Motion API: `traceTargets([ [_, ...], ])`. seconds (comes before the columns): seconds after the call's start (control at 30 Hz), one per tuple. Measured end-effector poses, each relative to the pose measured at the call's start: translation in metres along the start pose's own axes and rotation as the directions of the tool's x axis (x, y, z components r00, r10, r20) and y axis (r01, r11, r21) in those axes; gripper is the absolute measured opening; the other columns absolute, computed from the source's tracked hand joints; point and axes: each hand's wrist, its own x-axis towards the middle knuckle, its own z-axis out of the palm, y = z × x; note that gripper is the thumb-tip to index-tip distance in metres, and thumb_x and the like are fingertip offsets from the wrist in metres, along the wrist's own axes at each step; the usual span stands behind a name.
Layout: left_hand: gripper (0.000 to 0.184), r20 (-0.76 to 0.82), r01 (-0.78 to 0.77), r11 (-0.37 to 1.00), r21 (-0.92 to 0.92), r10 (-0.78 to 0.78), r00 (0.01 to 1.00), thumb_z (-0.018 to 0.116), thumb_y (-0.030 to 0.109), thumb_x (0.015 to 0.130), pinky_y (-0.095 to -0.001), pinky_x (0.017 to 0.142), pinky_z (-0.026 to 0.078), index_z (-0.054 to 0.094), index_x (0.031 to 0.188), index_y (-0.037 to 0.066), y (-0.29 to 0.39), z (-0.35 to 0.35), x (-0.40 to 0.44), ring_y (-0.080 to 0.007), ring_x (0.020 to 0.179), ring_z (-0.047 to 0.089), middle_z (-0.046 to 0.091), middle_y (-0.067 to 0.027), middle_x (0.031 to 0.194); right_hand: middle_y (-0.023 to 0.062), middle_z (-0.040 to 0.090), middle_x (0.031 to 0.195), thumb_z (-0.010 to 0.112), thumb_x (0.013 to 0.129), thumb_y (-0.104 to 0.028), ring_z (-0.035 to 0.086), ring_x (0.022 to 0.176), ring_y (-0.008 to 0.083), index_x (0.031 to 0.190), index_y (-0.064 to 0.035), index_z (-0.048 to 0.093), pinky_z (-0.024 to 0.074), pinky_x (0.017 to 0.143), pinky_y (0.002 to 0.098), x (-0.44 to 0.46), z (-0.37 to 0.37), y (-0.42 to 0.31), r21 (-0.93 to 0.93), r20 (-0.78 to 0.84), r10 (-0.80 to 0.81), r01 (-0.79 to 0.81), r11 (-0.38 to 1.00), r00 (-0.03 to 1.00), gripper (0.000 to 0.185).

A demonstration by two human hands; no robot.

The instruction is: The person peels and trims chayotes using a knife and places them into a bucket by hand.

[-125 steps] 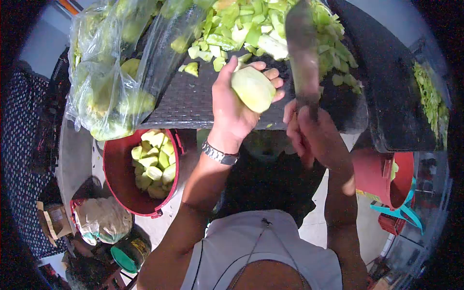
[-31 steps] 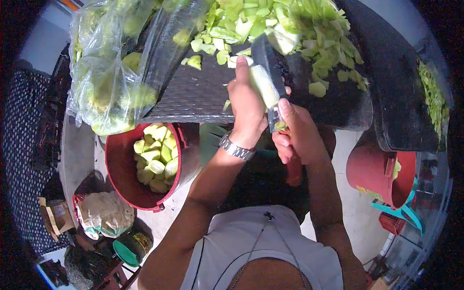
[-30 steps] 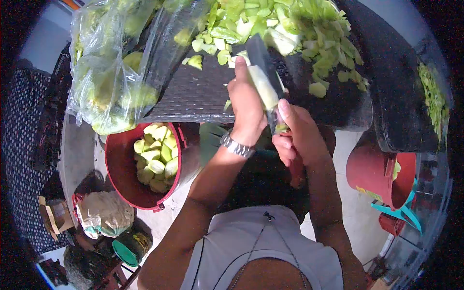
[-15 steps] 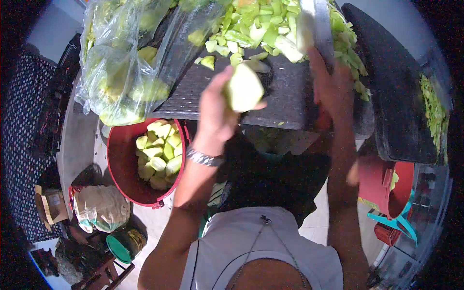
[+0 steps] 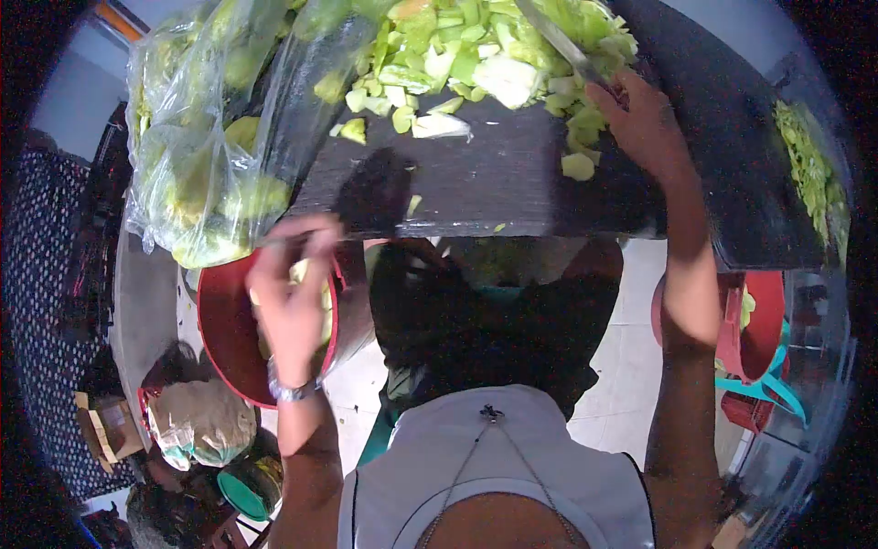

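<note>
My left hand [image 5: 297, 297], blurred by motion, is over the red bucket [image 5: 215, 334] with its fingers apart and no fruit visible in it. Beneath and beside it, pale peeled fruit [image 5: 326, 316] shows in part; the hand hides most of the bucket's contents. A knife [image 5: 556, 35] is gripped in my right hand [image 5: 645, 128], its blade pointing up and left across a heap of green peelings [image 5: 439, 41]. The heap covers the far part of the dark board [image 5: 494, 188]. A thin white sliver [image 5: 441, 126] lies on the board nearer to me.
A clear plastic bag of green fruit [image 5: 197, 178] bulges over the board's left edge. On the right are another dark surface [image 5: 732, 183] with peelings and a second red bucket [image 5: 764, 339]. A stuffed sack [image 5: 201, 425] rests on the floor at left.
My left hand has moved from the board down-left to over the bucket, and the peeled fruit has left it. My right hand has shifted slightly right with the knife, whose blade now slants left.
</note>
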Motion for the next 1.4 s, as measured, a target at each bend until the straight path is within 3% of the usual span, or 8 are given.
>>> traceTargets([
  [0.2, 0.025, 0.850, -0.264, 0.922, -0.284, 0.369, 0.376, 0.069, 0.018, 0.093, -0.0349, 0.080, 0.055, 0.069, 0.111, 0.001, 0.031, 0.186, 0.057, -0.0228, 0.092, 0.071, 0.072, -0.0165, 0.099, 0.0146, 0.064, 0.077, 0.065, 0.098, -0.032, 0.062, 0.068, 0.0215, 0.102, 0.0003, 0.062, 0.0479, 0.066, 0.0387, -0.050, -0.042, -0.002, 0.146, -0.061, -0.006, 0.015, 0.989, 0.998, 0.033],
  [0.27, 0.028, 0.832, 0.006, 0.966, -0.257, 0.218, 0.511, 0.068, 0.021, 0.093, -0.0389, 0.083, 0.054, 0.069, 0.112, 0.001, 0.033, 0.227, 0.081, -0.0289, 0.094, 0.071, 0.071, -0.0201, 0.101, 0.0132, 0.061, 0.072, 0.065, 0.098, -0.029, 0.058, 0.065, 0.0174, 0.103, 0.0001, 0.062, 0.0459, 0.062, 0.0364, -0.064, -0.052, -0.001, 0.224, -0.050, 0.026, -0.014, 0.974, 0.998, 0.030],
  [0.4, 0.036, 0.212, -0.761, 0.608, 0.227, 0.732, 0.648, 0.068, 0.032, 0.092, -0.0417, 0.088, 0.053, 0.069, 0.112, 0.002, 0.013, 0.236, 0.133, -0.0339, 0.097, 0.070, 0.071, -0.0216, 0.104, 0.0110, 0.056, 0.066, 0.062, 0.101, -0.028, 0.054, 0.061, 0.0138, 0.104, -0.0004, 0.062, 0.0432, 0.058, 0.0339, -0.092, -0.061, 0.020, 0.212, -0.028, 0.078, -0.071, 0.975, 0.997, 0.028],
  [0.6, 0.029, 0.225, -0.236, 0.969, 0.074, 0.214, 0.950, 0.066, 0.026, 0.098, -0.0296, 0.091, 0.050, 0.072, 0.109, 0.000, 0.008, 0.100, 0.158, -0.0165, 0.102, 0.067, 0.074, -0.0092, 0.107, 0.0205, 0.068, 0.087, 0.056, 0.102, -0.031, 0.066, 0.079, 0.0449, 0.105, -0.0082, 0.064, 0.0508, 0.065, 0.0512, -0.104, -0.030, -0.003, 0.141, 0.333, -0.177, 0.137, 0.981, 0.926, 0.025],
  [0.87, 0.027, -0.021, -0.024, 0.993, -0.118, 0.022, 1.000, 0.067, 0.022, 0.098, -0.0241, 0.080, 0.048, 0.070, 0.107, -0.003, -0.013, -0.020, 0.097, -0.0096, 0.086, 0.063, 0.072, -0.0045, 0.093, 0.0156, 0.065, 0.085, 0.053, 0.101, -0.040, 0.069, 0.076, 0.0351, 0.099, -0.0152, 0.066, 0.0517, 0.060, 0.0493, -0.046, 0.038, -0.068, 0.172, 0.346, -0.730, 0.725, 0.667, 0.589, 0.028],
  [1.0, 0.025, -0.048, 0.065, 0.998, -0.006, -0.066, 0.997, 0.066, 0.020, 0.099, -0.0251, 0.080, 0.049, 0.070, 0.106, -0.003, -0.019, -0.042, 0.070, -0.0103, 0.085, 0.064, 0.072, -0.0058, 0.092, 0.0149, 0.065, 0.086, 0.053, 0.101, -0.041, 0.067, 0.074, 0.0368, 0.095, -0.0144, 0.066, 0.0522, 0.063, 0.0489, -0.003, 0.051, -0.055, -0.485, -0.046, -0.662, 0.562, 0.670, 0.748, 0.030],
  [1.2, 0.023, -0.116, 0.019, 0.998, 0.066, -0.011, 0.993, 0.068, 0.020, 0.098, -0.0253, 0.073, 0.049, 0.071, 0.102, -0.003, -0.012, -0.052, 0.055, -0.0088, 0.077, 0.062, 0.072, -0.0043, 0.087, 0.0200, 0.067, 0.092, 0.051, 0.101, -0.046, 0.066, 0.086, 0.0404, 0.098, -0.0103, 0.065, 0.0513, 0.071, 0.0506, -0.012, 0.044, -0.107, 0.000, 0.479, -0.454, 0.517, 0.856, 0.751, 0.038],
  [1.4, 0.023, -0.179, -0.106, 0.961, 0.255, 0.155, 0.972, 0.068, 0.020, 0.098, -0.0276, 0.072, 0.050, 0.071, 0.104, -0.003, 0.008, -0.060, 0.062, -0.0091, 0.076, 0.062, 0.073, -0.0081, 0.085, 0.0201, 0.071, 0.101, 0.057, 0.100, -0.043, 0.068, 0.095, 0.0402, 0.125, -0.0082, 0.064, 0.0517, 0.083, 0.0505, 0.010, 0.046, -0.069, -0.044, 0.116, -0.219, 0.225, 0.973, 0.969, 0.044],
])
